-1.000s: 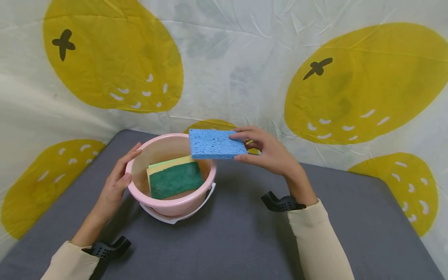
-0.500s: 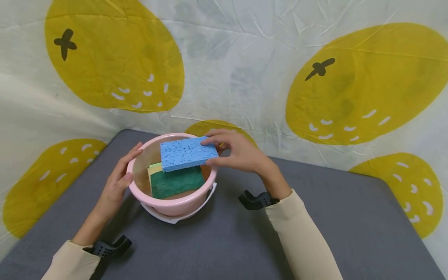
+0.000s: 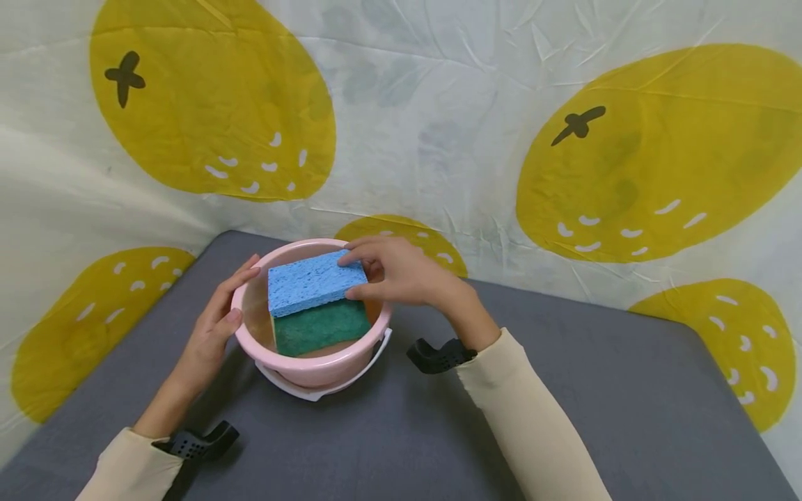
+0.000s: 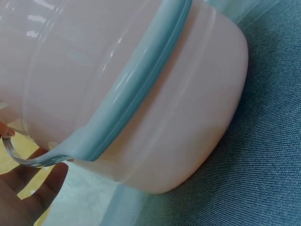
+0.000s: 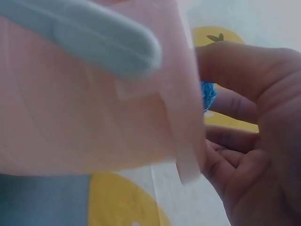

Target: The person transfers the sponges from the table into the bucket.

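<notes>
A pink bucket stands on the grey surface with its white handle hanging down in front. My left hand holds the bucket's rim at the left, its thumb on the near side. With my right hand I pinch the right end of a blue sponge, thumb below and fingers above. The blue sponge is tilted inside the bucket's opening, over a green-topped sponge, and covers its back part. In the right wrist view, only a corner of the blue sponge shows past the rim.
The grey cloth-covered surface spreads right and in front of the bucket. Behind it hangs a white curtain printed with large yellow fruit. Each wrist wears a black camera mount.
My right hand has carried the blue sponge left and down, from beyond the bucket's right rim to over the green-topped sponge. The left hand has stayed at the rim.
</notes>
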`<action>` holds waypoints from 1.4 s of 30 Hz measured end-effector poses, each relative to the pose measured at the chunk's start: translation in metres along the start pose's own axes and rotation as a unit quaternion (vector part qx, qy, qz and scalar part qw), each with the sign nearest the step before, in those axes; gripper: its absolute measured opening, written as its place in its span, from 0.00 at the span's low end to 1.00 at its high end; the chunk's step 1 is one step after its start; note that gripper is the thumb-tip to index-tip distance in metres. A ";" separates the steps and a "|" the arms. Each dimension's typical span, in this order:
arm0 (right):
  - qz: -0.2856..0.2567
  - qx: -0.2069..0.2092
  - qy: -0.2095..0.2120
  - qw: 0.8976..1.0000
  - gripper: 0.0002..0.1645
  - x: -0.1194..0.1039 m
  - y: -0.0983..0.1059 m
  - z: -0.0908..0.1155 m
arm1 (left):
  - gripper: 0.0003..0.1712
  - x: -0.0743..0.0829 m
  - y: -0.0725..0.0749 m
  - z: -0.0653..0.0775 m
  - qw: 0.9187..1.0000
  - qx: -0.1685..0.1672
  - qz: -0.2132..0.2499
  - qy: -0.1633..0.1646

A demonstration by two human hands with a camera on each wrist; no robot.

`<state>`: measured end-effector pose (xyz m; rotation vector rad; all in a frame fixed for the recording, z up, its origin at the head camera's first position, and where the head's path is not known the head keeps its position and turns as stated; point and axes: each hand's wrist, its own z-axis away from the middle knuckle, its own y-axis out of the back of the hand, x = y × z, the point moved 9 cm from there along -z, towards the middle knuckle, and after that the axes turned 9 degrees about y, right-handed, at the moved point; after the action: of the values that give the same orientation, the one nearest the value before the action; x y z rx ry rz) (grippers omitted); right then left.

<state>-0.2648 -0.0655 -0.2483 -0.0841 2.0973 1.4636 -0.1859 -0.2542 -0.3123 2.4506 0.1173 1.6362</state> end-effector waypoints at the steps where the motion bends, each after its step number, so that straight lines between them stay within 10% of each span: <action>1: 0.005 -0.007 0.003 1.000 0.28 -0.001 -0.002 -0.002 | 0.28 -0.001 0.000 0.000 1.000 0.000 0.002 -0.002; 23: 0.092 -0.074 -0.041 0.992 0.25 -0.008 -0.013 -0.011 | 0.28 0.003 -0.001 0.000 1.000 0.004 -0.020 0.010; 42: 0.090 -0.048 0.009 0.995 0.23 -0.019 -0.003 -0.002 | 0.28 -0.002 0.001 -0.001 0.999 0.007 -0.013 0.039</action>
<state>-0.2489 -0.0735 -0.2409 0.0573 2.0933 1.6764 -0.1873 -0.2552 -0.3135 2.3853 0.1707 1.7271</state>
